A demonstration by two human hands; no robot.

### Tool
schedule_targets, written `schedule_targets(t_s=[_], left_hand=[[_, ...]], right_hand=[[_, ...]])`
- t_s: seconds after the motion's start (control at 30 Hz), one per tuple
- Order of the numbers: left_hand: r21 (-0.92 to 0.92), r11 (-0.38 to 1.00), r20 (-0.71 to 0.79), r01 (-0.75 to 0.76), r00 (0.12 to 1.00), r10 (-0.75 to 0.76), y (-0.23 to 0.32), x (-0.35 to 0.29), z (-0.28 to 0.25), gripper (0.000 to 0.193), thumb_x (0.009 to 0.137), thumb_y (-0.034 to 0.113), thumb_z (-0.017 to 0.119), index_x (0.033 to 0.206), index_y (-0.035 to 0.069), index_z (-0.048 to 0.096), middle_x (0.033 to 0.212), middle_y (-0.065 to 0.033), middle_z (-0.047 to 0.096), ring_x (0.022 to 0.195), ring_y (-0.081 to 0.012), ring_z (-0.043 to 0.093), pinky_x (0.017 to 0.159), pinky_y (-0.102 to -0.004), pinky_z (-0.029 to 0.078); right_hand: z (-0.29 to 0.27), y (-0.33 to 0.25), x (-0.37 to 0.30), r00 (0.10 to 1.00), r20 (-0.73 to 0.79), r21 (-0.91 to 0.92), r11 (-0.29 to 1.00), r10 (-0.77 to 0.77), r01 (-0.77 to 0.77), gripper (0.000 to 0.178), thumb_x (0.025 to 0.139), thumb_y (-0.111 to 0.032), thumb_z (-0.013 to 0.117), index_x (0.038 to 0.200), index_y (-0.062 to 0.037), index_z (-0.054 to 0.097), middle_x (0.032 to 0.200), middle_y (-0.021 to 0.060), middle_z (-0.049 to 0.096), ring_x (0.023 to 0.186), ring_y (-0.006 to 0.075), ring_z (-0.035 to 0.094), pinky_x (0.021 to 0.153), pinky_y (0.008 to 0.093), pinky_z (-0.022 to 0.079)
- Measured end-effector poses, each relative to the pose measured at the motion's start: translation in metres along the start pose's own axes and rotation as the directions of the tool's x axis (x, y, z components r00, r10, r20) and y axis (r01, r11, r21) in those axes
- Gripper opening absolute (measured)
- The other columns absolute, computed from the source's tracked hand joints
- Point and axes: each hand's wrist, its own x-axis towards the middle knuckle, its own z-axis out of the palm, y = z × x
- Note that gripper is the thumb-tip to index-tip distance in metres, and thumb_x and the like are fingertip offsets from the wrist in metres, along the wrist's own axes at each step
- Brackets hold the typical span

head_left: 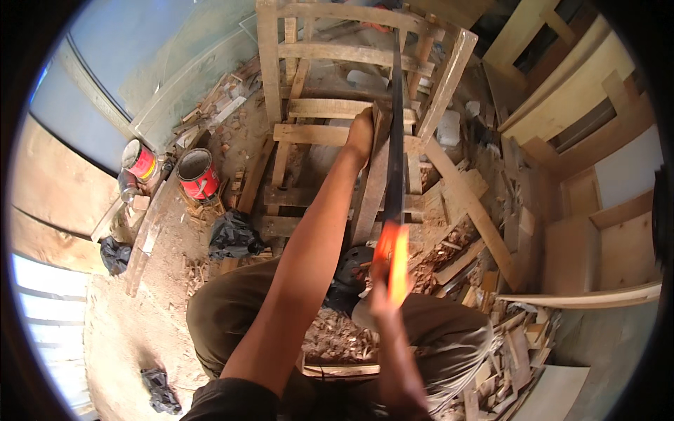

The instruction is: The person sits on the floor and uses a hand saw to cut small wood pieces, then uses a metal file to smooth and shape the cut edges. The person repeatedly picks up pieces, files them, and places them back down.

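My right hand (382, 298), smeared by motion, is closed around the orange handle of a hand saw (397, 154). The saw's long dark blade points away from me, along the right side of a wooden board (372, 184). Whether its teeth touch the wood I cannot tell. With my arm stretched forward, my left hand (361, 135) grips the far part of that board, its fingers partly hidden. The board lies lengthwise over the slats of a wooden frame (319, 133) that has upright posts and crossbars. Below the saw handle, a dark round object (351, 270) shows between my knees.
Two red paint cans (198, 175) (140, 161) stand on the left near black plastic bags (237, 234). Wood scraps and shavings (344, 337) litter the floor. At right are light wooden panels and a cabinet-like frame (583, 231). A loose plank (470, 210) slants beside the frame.
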Motion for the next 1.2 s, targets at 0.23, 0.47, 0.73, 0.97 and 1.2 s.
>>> schedule_targets(t_s=[0.23,0.47,0.73,0.97,1.2], left_hand=[[0.004,1.000,0.042,0.012,0.999,-0.012,-0.006,0.001,-0.004,0.037,0.101,0.025,0.037,0.113,0.000,0.062,0.105,-0.0184,0.065,0.092,-0.0258,0.061,0.082,-0.0378,0.046],[-0.159,0.985,0.041,0.063,0.998,-0.057,0.002,-0.004,-0.002,0.040,0.102,0.031,0.034,0.102,0.002,0.061,0.084,-0.0155,0.063,0.069,-0.0245,0.060,0.064,-0.0374,0.049],[-0.240,0.965,0.082,0.105,0.993,-0.088,-0.005,0.009,-0.002,0.039,0.101,0.033,0.033,0.091,0.005,0.059,0.073,-0.0125,0.061,0.057,-0.0226,0.057,0.052,-0.0358,0.047],[-0.212,0.976,0.080,0.048,0.996,-0.032,-0.006,0.007,0.002,0.035,0.101,0.033,0.039,0.095,0.006,0.061,0.072,-0.0111,0.061,0.057,-0.0222,0.057,0.053,-0.0363,0.049],[-0.308,0.942,0.122,0.131,0.988,-0.097,-0.009,0.010,0.005,0.032,0.101,0.031,0.040,0.095,0.006,0.059,0.073,-0.0106,0.059,0.058,-0.0225,0.056,0.052,-0.0370,0.048]], right_hand=[[0.022,0.036,0.024,0.999,-0.033,0.056,0.998,0.034,-0.032,0.005,0.081,0.001,0.065,0.083,-0.0029,0.066,0.063,0.0033,0.058,0.049,0.0150,0.053,0.048,0.0299,0.044],[0.015,0.020,0.025,0.994,0.009,-0.046,0.993,0.111,-0.111,0.005,0.088,0.000,0.064,0.084,-0.0034,0.063,0.077,0.0033,0.058,0.053,0.0110,0.049,0.048,0.0282,0.039],[0.027,0.037,0.008,0.990,0.017,-0.029,0.989,-0.142,0.142,0.008,0.073,0.000,0.064,0.072,-0.0063,0.060,0.060,0.0028,0.056,0.051,0.0179,0.059,0.052,0.0286,0.049],[0.024,0.033,0.047,0.999,0.022,-0.142,0.989,-0.035,0.038,0.010,0.075,0.002,0.064,0.083,-0.0027,0.067,0.061,0.0053,0.057,0.053,0.0131,0.056,0.055,0.0291,0.048],[0.040,0.036,0.052,0.996,-0.012,-0.103,0.991,-0.084,0.083,0.014,0.087,-0.001,0.067,0.078,-0.0057,0.058,0.063,0.0007,0.053,0.052,0.0093,0.048,0.048,0.0272,0.039]])
